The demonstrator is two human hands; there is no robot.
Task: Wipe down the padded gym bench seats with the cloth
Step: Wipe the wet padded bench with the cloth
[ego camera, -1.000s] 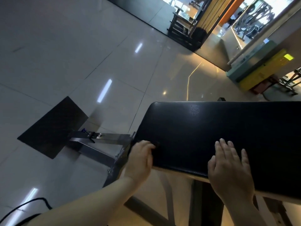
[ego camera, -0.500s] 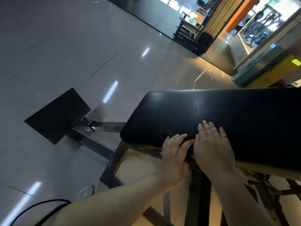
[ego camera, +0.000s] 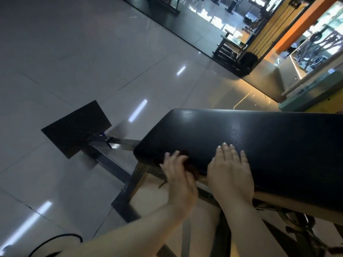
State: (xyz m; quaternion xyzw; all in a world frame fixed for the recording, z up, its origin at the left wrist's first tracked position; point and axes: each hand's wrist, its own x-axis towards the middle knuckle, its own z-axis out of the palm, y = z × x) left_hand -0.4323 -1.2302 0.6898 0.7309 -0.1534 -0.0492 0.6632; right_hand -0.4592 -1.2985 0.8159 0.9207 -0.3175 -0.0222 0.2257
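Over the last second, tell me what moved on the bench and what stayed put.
The left hand, with the dark cloth under it, slid right from the pad's left end along the near edge toward the right hand, then drew a little back left; it is blurred now. The right hand shifted left and lies flat on the bench pad. The pad, frame and black foot plate stayed put.

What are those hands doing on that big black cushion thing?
A person is cleaning a padded gym bench. The left hand presses a small dark cloth against the near edge of the black seat, close to its rounded end. The hand looks blurred. The right hand lies flat and open on the seat just beside it, with nothing in it. The bench stands on a metal frame over a shiny tiled floor.
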